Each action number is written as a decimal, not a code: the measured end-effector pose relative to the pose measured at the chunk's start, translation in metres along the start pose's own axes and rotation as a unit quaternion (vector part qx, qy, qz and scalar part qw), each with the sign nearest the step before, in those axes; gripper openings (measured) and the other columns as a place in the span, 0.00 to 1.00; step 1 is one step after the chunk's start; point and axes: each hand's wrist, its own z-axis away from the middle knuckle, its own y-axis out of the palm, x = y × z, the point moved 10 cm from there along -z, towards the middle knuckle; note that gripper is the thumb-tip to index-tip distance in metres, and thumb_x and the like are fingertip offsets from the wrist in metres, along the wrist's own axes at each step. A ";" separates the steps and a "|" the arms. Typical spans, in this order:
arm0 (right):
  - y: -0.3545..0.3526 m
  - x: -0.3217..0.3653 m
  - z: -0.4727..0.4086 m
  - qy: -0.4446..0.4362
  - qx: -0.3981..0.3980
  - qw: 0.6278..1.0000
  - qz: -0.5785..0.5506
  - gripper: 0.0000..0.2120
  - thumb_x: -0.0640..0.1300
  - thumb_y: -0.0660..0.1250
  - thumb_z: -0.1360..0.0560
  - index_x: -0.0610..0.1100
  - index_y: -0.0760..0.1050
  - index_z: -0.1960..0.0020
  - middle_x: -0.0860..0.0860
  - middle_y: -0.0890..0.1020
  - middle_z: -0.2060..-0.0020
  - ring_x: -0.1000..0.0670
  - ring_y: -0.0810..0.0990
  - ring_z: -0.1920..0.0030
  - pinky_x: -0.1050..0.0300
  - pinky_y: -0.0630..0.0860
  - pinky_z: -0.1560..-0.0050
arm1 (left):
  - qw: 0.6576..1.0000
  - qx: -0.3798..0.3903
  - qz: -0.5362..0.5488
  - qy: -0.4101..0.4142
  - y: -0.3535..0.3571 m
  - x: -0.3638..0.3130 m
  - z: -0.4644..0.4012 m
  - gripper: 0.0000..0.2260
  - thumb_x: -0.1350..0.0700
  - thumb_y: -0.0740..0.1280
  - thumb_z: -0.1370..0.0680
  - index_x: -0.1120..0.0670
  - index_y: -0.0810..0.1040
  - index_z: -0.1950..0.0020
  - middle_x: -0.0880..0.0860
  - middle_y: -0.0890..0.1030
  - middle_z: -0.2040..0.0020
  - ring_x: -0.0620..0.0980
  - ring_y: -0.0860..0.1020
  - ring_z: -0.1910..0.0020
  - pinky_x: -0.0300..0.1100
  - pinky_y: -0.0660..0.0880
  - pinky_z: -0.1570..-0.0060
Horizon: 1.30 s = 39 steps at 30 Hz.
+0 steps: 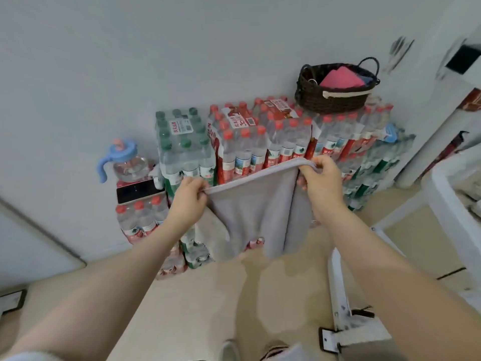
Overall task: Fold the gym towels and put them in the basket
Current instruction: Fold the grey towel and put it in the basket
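Grey towel (250, 204) hanging lengthwise downward, top edge pinched between left hand (188, 198) and right hand (321, 182), seemingly doubled.

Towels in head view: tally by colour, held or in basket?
Grey towel, held up by left hand and right hand, each with a grip on a top corner: 1
Pink towel, folded in the basket: 1
Dark blue cloth beside it in the basket, probably a towel, mostly hidden: 1
Total: 3
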 end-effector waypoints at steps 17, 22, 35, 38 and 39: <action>0.117 0.061 -0.357 -0.118 -0.003 0.991 0.057 0.13 0.39 0.65 0.28 0.48 0.65 0.67 0.50 0.71 0.70 0.60 0.71 0.76 0.69 0.65 0.74 | 0.964 -0.262 0.043 0.003 -0.085 -0.044 -0.307 0.10 0.67 0.51 0.23 0.59 0.66 0.44 0.55 0.71 0.59 0.55 0.70 0.61 0.43 0.62 0.62; 0.184 0.050 -0.427 -0.160 0.103 0.959 0.210 0.05 0.41 0.66 0.27 0.43 0.71 0.59 0.47 0.75 0.62 0.49 0.72 0.59 0.58 0.60 0.62 | 0.949 -0.245 -0.194 -0.032 -0.058 -0.001 -0.385 0.19 0.70 0.54 0.30 0.58 0.73 0.43 0.63 0.72 0.48 0.61 0.71 0.50 0.50 0.65 0.53; 0.221 -0.043 -0.478 -0.042 0.266 0.914 0.304 0.09 0.49 0.72 0.31 0.46 0.76 0.65 0.54 0.75 0.69 0.51 0.74 0.61 0.56 0.68 0.58 | 0.908 0.274 -0.289 0.130 0.166 -0.017 -0.429 0.26 0.44 0.51 0.20 0.51 0.51 0.24 0.52 0.50 0.22 0.52 0.50 0.24 0.44 0.47 0.26; 0.192 -0.051 -0.485 0.061 0.272 0.942 0.188 0.11 0.44 0.73 0.30 0.34 0.81 0.59 0.45 0.78 0.66 0.50 0.74 0.63 0.57 0.68 0.60 | 0.909 0.256 -0.306 0.122 0.170 -0.008 -0.432 0.28 0.41 0.48 0.20 0.50 0.43 0.24 0.49 0.45 0.22 0.49 0.43 0.24 0.42 0.38 0.28; 0.186 -0.053 -0.485 0.101 0.295 0.938 0.153 0.07 0.41 0.72 0.30 0.36 0.81 0.59 0.45 0.79 0.64 0.50 0.76 0.62 0.58 0.71 0.60 | 0.910 0.251 -0.305 0.125 0.170 -0.008 -0.433 0.29 0.40 0.47 0.20 0.50 0.43 0.24 0.49 0.44 0.23 0.49 0.43 0.24 0.42 0.38 0.28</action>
